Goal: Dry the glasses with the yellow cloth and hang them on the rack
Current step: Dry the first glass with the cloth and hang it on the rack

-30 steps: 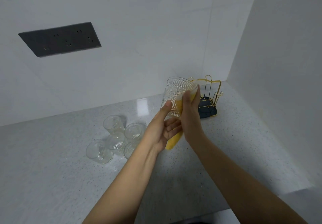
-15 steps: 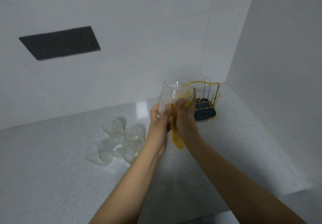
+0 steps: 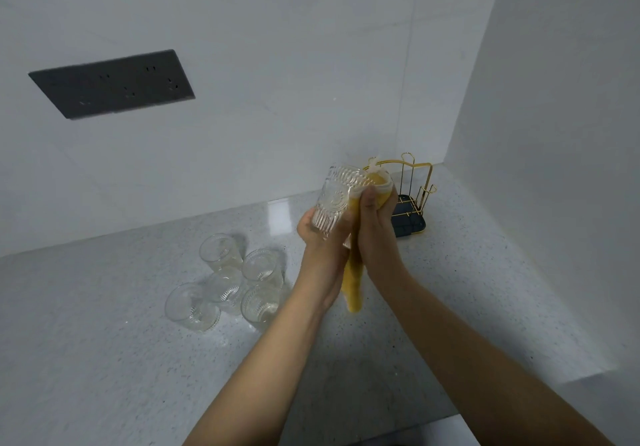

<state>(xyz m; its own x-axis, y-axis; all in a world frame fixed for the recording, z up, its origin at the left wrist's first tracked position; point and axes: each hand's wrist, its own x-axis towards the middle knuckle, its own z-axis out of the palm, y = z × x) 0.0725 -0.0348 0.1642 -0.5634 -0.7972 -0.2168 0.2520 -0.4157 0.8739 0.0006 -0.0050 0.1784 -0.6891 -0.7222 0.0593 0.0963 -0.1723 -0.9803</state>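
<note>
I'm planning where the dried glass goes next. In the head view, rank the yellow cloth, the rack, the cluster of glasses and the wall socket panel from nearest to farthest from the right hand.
1. yellow cloth: gripped in the right hand itself.
2. rack: just behind it, to the right, in the corner.
3. cluster of glasses: on the counter to the left.
4. wall socket panel: up on the wall, far left.

Glass (image 3: 337, 199) now tipped on its side, yellow cloth (image 3: 375, 185) stuffed inside
</note>
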